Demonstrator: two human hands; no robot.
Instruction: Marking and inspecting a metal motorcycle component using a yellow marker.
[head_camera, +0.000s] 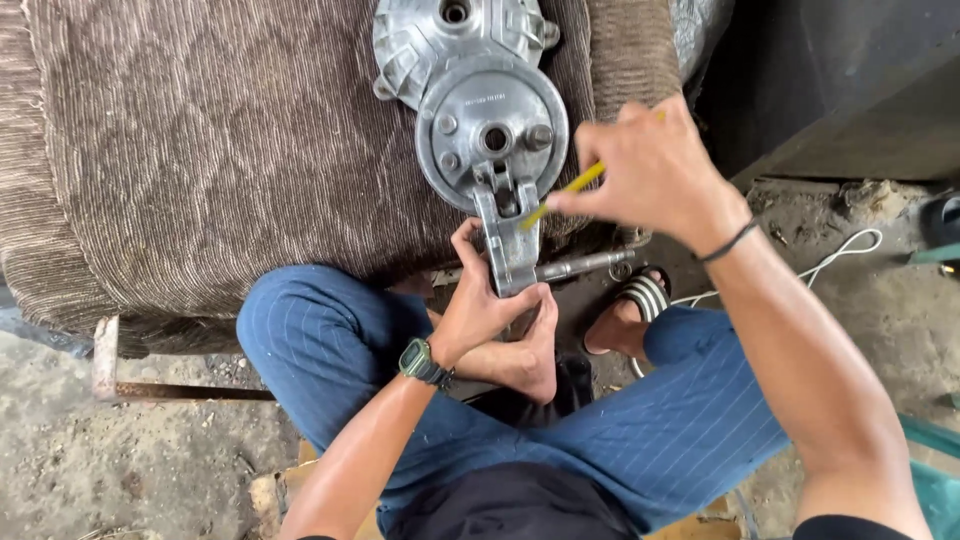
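Observation:
A silver cast-metal engine cover (492, 130) with a round plate and a protruding arm lies on a brown ribbed cushion (220, 150). My left hand (490, 305), with a dark green watch on its wrist, grips the lower end of that metal arm (512, 245). My right hand (645, 170) holds a thin yellow-handled tool (572, 188), whose tip points into the slot at the top of the arm. A black band circles my right wrist.
My legs in blue striped trousers are crossed below the cushion, one foot bare (530, 350), the other in a striped sandal (640, 300). A metal rod (585, 265) sticks out beside the arm. A white cord (840, 255) lies on the dirty concrete floor. A rusty frame (110, 370) is at left.

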